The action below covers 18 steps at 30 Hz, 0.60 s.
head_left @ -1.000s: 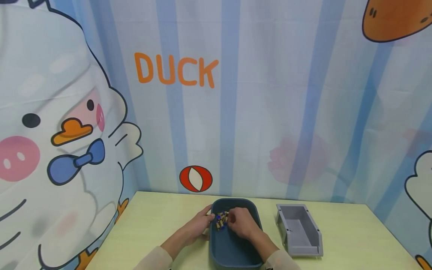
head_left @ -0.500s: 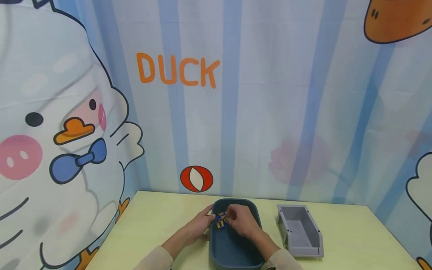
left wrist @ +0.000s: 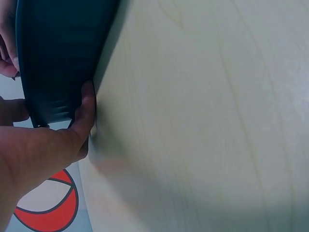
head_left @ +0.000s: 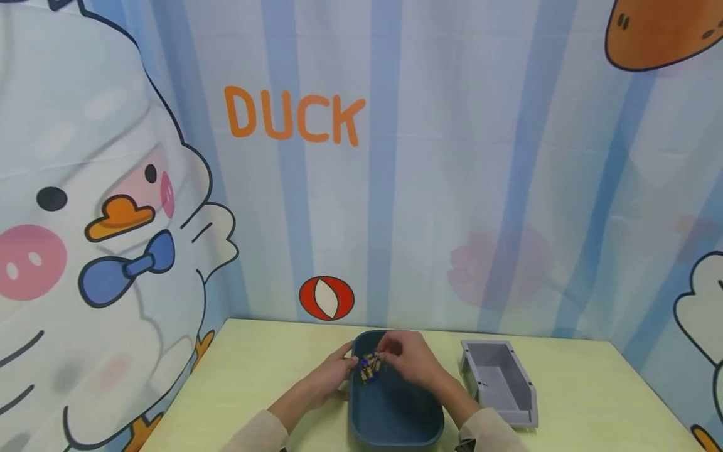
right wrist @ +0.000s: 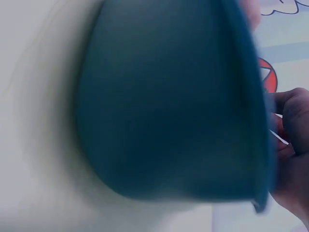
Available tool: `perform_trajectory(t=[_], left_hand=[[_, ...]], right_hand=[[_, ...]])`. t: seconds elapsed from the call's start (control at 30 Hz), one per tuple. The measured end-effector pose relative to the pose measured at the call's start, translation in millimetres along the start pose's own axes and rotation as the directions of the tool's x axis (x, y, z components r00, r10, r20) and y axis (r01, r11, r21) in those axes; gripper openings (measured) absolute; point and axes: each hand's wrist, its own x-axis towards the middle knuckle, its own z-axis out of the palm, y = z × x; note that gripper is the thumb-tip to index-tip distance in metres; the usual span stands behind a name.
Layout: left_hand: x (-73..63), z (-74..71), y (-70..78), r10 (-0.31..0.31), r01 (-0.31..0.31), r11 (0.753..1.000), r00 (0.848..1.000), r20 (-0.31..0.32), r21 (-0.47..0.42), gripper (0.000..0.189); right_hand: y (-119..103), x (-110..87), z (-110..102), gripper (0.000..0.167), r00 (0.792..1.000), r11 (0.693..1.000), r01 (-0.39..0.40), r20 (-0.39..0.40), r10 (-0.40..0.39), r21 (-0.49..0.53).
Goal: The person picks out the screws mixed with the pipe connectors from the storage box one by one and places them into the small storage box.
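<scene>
A dark blue oval tray [head_left: 395, 411] lies on the pale table, with a small pile of blue-and-brass parts [head_left: 368, 367] at its far left end. My left hand [head_left: 330, 376] grips the tray's left rim; in the left wrist view its fingers [left wrist: 86, 113] curl against the tray's dark wall [left wrist: 60, 53]. My right hand [head_left: 408, 359] hovers over the tray's far end just right of the pile, its fingertips [head_left: 386, 351] pinched together on a small part that is mostly hidden. The blurred right wrist view shows the tray [right wrist: 169, 106] and that hand's curled fingers [right wrist: 294, 145].
An empty grey bin [head_left: 498, 384] stands on the table just right of the tray. A cartoon duck backdrop closes the far and left sides, with a red-and-white ball print [head_left: 326, 299] behind the tray. Bare tabletop [head_left: 254, 370] lies left of my hands.
My right hand has lifted a little off the pile and shifted toward the far end of the tray. The left hand stays on the rim.
</scene>
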Motion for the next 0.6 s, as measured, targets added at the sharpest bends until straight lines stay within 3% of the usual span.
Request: perform_trajectory(t=[0.43, 0.6], left_hand=[[2.2, -0.8, -3.8, 0.017, -0.017, 1.0, 1.0, -0.008, 0.002, 0.061], [3.5, -1.5, -2.2, -0.001, 0.001, 1.0, 1.0, -0.01, 0.009, 0.06]], right_hand=[[-4, -7.3, -31, 0.005, 0.999, 0.999, 0.007, 0.051, -0.006, -0.032], [-3, -10.8, -39, 0.008, 0.996, 0.997, 0.067, 0.066, -0.064, -0.045]])
